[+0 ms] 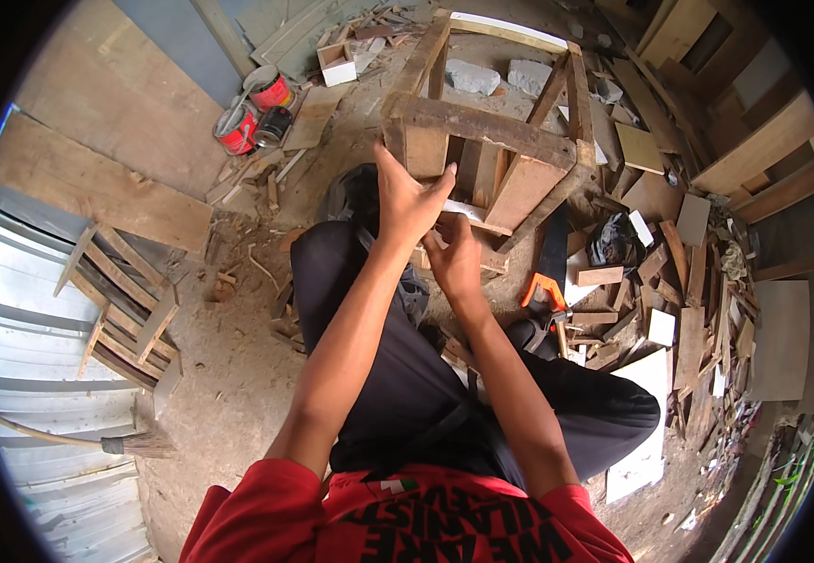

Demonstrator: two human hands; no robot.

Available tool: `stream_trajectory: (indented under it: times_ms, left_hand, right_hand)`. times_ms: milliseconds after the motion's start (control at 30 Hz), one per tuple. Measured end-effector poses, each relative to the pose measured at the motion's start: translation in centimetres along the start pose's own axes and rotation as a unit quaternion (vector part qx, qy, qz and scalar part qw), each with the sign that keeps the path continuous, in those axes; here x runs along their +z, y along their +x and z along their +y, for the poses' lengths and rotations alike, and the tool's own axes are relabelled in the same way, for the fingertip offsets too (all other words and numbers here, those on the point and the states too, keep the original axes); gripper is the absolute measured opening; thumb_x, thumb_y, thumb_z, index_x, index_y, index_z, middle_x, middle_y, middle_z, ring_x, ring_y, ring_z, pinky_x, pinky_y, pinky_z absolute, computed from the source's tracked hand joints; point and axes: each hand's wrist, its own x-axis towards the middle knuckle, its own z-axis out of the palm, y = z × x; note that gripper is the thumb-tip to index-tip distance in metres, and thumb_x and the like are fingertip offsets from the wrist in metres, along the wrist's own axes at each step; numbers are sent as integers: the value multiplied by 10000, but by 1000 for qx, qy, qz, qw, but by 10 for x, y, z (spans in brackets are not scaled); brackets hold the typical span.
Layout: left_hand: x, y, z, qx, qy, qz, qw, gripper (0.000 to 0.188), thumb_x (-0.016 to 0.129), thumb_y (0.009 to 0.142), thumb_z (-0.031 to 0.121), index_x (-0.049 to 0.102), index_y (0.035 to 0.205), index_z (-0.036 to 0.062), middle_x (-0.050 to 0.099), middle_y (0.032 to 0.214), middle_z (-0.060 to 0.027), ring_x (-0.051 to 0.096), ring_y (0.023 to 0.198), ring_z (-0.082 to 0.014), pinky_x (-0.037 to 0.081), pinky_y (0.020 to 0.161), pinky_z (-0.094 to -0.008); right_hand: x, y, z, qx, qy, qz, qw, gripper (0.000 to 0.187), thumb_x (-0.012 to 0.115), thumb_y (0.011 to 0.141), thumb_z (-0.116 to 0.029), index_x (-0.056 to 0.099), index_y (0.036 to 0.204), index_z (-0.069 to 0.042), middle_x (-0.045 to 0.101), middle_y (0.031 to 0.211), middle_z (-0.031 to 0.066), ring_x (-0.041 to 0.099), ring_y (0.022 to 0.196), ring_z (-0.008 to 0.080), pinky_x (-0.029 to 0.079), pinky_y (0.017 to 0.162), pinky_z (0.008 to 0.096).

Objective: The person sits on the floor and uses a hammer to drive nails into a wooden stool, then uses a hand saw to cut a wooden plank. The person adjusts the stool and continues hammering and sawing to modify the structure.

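- A dusty, littered workshop floor (pixel 229 366) fills much of the frame, with a ribbed pale metal sheet (pixel 50 375) at the left edge and broad plywood boards (pixel 125 113) at upper left.
- A jumbled heap of wooden offcuts (pixel 651 272) spreads down the right side, close beside the work.
- The person's legs in dark trousers (pixel 398 394) are bent at centre, below the work.
- An open, box-shaped frame of weathered brown wood (pixel 491 129) stands tilted at upper centre. Its rails look scuffed and stained, a white strip runs along the far top edge, and paler boards show inside.
- A curved, slatted brown wooden piece (pixel 125 305) leans at mid left.
- The left hand (pixel 409 202) grasps the frame's near left corner, thumb spread well apart from the fingers.
- The right hand (pixel 456 261) is curled at the frame's lower near edge, right of and below the left; its fingertips are partly hidden, so how firmly it grips cannot be told.
- Red-labelled paint tins (pixel 238 129) sit at upper left, well apart from the hands.
- A bright orange saw handle (pixel 544 291) lies right of centre, near the right hand.
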Motion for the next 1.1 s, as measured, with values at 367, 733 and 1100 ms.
stream_trajectory:
  times_ms: [367, 733, 1100]
  left_hand:
    - [3, 3, 1, -11, -10, 11, 1000, 686, 836, 738, 101, 361, 1200, -79, 563, 1111, -246, 601, 1005, -317, 491, 878, -416]
    - [3, -10, 18, 27, -76, 1, 997, 1040, 885, 748, 102, 138, 1458, -39, 383, 1345, -199, 480, 1197, -248, 459, 989, -387]
    - [-4, -59, 33, 140, 40, -232, 962, 193, 783, 838, 41, 677, 992, -6, 706, 890, -90, 677, 774, -153, 544, 679, -286]
  right_hand:
    - [4, 31, -1, -7, -118, -58, 991, 518, 759, 833, -188, 518, 1258, -15, 684, 834, 271, 672, 756, 461, 520, 650, 525]
    - [-42, 19, 0, 17, 18, -163, 986, 314, 785, 869, -300, 648, 967, -35, 636, 681, 185, 643, 610, 341, 480, 585, 431]
    - [-167, -58, 43, 99, 23, -227, 969, 288, 878, 768, -210, 763, 958, -27, 669, 830, 91, 617, 775, 188, 475, 693, 325]
